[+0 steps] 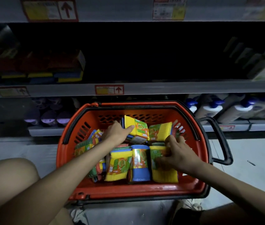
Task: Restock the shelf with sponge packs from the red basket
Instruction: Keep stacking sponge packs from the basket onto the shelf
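The red basket stands on the floor before the shelf, holding several sponge packs in yellow, blue and green wrap. My left hand reaches to the back of the basket and grips a yellow sponge pack that is tilted up above the others. My right hand is at the basket's right side, its fingers curled round the top of another yellow sponge pack that stands upright. The shelf above the basket is dark in the middle; sponge packs lie stacked at its left.
The basket's black handle sticks out to the right. White bottles with blue caps stand on the lower shelf at right, purple items at left. Price tags mark the shelf edge. My knees flank the basket.
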Demonstrator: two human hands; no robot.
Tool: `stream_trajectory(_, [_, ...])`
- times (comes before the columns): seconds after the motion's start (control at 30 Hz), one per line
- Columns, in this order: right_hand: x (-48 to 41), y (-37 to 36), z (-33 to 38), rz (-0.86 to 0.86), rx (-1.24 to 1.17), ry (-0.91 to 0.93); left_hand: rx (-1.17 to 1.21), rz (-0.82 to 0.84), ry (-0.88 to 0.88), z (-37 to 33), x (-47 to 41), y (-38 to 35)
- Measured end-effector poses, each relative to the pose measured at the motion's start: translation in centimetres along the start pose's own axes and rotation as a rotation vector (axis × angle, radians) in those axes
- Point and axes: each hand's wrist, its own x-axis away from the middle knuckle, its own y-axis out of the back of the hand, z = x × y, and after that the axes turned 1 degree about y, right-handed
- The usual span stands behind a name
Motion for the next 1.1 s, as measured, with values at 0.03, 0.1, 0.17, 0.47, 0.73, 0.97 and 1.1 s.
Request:
stream_trajectory(0.03, [0.1,0.0,0.0,-0.014,-0.025,0.002,0.084,0.018,0.013,0.0,-0.4,-0.2])
stream_trajectory(0.1, [0.2,0.1,0.0,-0.017,-0.065,-0.005,0.219,0.049,0.049,-0.3,-0.6,-0.1])
stream_trajectory(0.17, [0.3,0.1,0.1,-0.031,-0.081,0.008,0.288,0.072,0.078,-0.3,-0.8,0.2])
stream_trajectory(0.47, [0.4,4.6,1.6,-0.150,-0.264,0.103,0.631,0.163,0.002,0.3,2.0,5.8])
stream_trajectory(0.73, [-0.3,6.9,3.9,-0.101,-0.845,0.060,1.132,0.233,-0.053,2.1,4.3,7.9])
stream_trajectory(0.97, [-0.3,6.9,6.8,-0.138,-0.865,0.206,1.052,0.323,-0.225,2.1,5.6,7.0])
stream_trajectory(1.1, [-0.3,6.3,7.1,-0.173,-0.864,0.237,1.029,0.404,-0.220,2.2,6.0,7.6])
